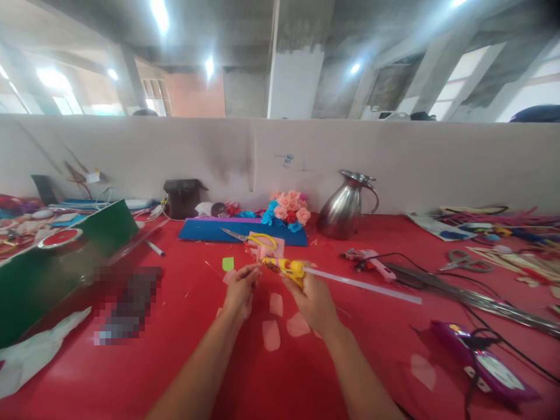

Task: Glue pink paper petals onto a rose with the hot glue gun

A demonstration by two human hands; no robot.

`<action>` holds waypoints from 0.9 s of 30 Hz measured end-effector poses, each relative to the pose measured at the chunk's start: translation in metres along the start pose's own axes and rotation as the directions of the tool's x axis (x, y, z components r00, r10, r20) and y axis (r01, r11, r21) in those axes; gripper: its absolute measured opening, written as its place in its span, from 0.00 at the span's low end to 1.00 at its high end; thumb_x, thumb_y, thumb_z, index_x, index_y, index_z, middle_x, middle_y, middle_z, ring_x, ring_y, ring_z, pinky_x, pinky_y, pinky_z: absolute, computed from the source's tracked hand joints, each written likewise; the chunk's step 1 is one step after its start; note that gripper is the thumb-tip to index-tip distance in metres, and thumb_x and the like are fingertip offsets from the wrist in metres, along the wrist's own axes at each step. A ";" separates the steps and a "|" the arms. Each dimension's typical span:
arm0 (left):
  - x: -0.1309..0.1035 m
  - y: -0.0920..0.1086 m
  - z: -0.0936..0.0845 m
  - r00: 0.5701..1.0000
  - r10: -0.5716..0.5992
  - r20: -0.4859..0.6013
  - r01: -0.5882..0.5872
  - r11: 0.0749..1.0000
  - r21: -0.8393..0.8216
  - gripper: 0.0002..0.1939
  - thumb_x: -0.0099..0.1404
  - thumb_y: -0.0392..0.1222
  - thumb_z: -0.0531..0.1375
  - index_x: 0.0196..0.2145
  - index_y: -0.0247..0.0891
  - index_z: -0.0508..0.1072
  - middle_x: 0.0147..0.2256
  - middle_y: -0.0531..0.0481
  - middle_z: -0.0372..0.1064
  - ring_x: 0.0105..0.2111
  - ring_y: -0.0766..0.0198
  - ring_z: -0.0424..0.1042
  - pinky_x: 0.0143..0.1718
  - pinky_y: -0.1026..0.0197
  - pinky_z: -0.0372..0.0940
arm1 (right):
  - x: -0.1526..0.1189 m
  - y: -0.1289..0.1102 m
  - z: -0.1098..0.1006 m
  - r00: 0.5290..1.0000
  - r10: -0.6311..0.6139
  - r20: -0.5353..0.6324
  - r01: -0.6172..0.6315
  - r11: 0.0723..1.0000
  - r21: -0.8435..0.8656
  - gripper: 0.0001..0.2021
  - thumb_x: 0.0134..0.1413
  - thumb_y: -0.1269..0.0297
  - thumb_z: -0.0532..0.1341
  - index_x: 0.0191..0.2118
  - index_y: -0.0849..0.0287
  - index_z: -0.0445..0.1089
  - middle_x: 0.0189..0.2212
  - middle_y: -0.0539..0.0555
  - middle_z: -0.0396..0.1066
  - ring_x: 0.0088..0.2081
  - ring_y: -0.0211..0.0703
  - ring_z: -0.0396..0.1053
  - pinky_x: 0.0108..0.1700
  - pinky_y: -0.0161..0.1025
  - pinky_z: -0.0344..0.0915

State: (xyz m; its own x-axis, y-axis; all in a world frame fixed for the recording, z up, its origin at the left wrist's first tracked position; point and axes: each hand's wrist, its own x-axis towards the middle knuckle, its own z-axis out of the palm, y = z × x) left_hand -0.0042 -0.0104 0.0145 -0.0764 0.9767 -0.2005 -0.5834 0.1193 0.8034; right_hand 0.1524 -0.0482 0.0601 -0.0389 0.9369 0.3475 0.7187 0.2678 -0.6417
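Note:
My right hand point(312, 300) is wrapped round a yellow hot glue gun point(286, 267), its nozzle pointing left. From the gun's back end a long clear glue stick point(363, 284) sticks out to the right. Close to the nozzle, the fingers of my left hand point(241, 290) are pinched together; what they hold is too small to make out. Pink petal-shaped pieces point(271, 335) lie on the red table between and below my hands. Scissors with yellow handles point(262, 239) rest just behind the gun, over a pink piece. A small green square point(228, 264) lies behind my left hand.
Pink, red and blue artificial flowers point(291, 209) stand by a blue foam sheet point(201, 230). A metal jug point(343, 207) is at the back. On the right lie a pink glue gun point(371, 262), grey scissors point(466, 261), cables and a purple device point(481, 361). A green panel point(100, 239) leans left.

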 end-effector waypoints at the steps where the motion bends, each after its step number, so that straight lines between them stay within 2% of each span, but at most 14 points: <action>1: 0.000 0.000 0.000 1.000 0.003 0.004 -0.003 1.000 0.001 0.19 0.39 0.42 0.69 0.31 0.31 0.75 0.21 0.53 0.65 0.17 0.77 0.56 0.19 0.70 0.49 | 0.000 0.000 0.000 1.000 -0.011 -0.007 0.011 1.000 0.000 0.14 0.56 0.54 0.52 0.43 0.56 0.63 0.34 0.56 0.73 0.36 0.51 0.72 0.34 0.38 0.62; 5: 0.000 0.001 0.001 1.000 -0.005 0.001 0.005 1.000 0.001 0.19 0.39 0.41 0.69 0.31 0.31 0.75 0.21 0.53 0.65 0.18 0.76 0.56 0.19 0.70 0.50 | 0.000 -0.001 0.001 0.999 -0.038 -0.033 0.038 0.999 0.017 0.13 0.57 0.55 0.52 0.40 0.57 0.65 0.36 0.56 0.73 0.37 0.50 0.71 0.36 0.38 0.62; 12: -0.001 0.002 0.001 1.000 -0.003 0.002 0.003 1.000 -0.011 0.19 0.38 0.41 0.69 0.31 0.32 0.75 0.20 0.54 0.64 0.17 0.77 0.56 0.19 0.70 0.49 | -0.001 -0.003 -0.001 1.000 -0.015 0.003 0.015 1.000 0.022 0.14 0.57 0.54 0.52 0.42 0.57 0.63 0.34 0.56 0.73 0.35 0.49 0.71 0.34 0.38 0.61; 17: 0.001 0.000 -0.001 1.000 -0.009 0.007 0.009 1.000 -0.005 0.19 0.39 0.41 0.69 0.31 0.32 0.75 0.20 0.53 0.66 0.17 0.77 0.57 0.19 0.70 0.50 | 0.000 -0.001 -0.001 0.999 -0.027 -0.029 0.028 0.999 0.020 0.14 0.57 0.54 0.51 0.41 0.57 0.64 0.35 0.56 0.73 0.37 0.49 0.70 0.36 0.38 0.62; 23: -0.001 0.002 0.000 1.000 -0.010 0.006 0.010 1.000 -0.009 0.19 0.39 0.41 0.69 0.31 0.31 0.75 0.20 0.53 0.65 0.17 0.77 0.56 0.18 0.70 0.49 | 0.000 0.000 -0.002 0.999 -0.017 -0.034 0.017 1.000 0.004 0.13 0.56 0.54 0.52 0.40 0.57 0.64 0.33 0.55 0.73 0.35 0.50 0.72 0.33 0.37 0.61; 27: -0.002 0.004 0.001 1.000 -0.018 0.004 0.018 1.000 -0.020 0.19 0.39 0.40 0.69 0.31 0.31 0.75 0.20 0.53 0.65 0.17 0.78 0.56 0.19 0.71 0.50 | -0.001 0.001 -0.002 0.999 -0.006 -0.049 0.008 0.998 0.058 0.13 0.55 0.54 0.54 0.40 0.57 0.64 0.32 0.54 0.73 0.34 0.49 0.72 0.32 0.37 0.61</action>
State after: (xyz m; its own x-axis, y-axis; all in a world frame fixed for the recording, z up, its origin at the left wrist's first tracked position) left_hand -0.0052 -0.0121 0.0185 -0.0626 0.9751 -0.2126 -0.6007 0.1333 0.7883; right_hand 0.1543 -0.0491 0.0609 -0.0092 0.9233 0.3839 0.6767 0.2884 -0.6774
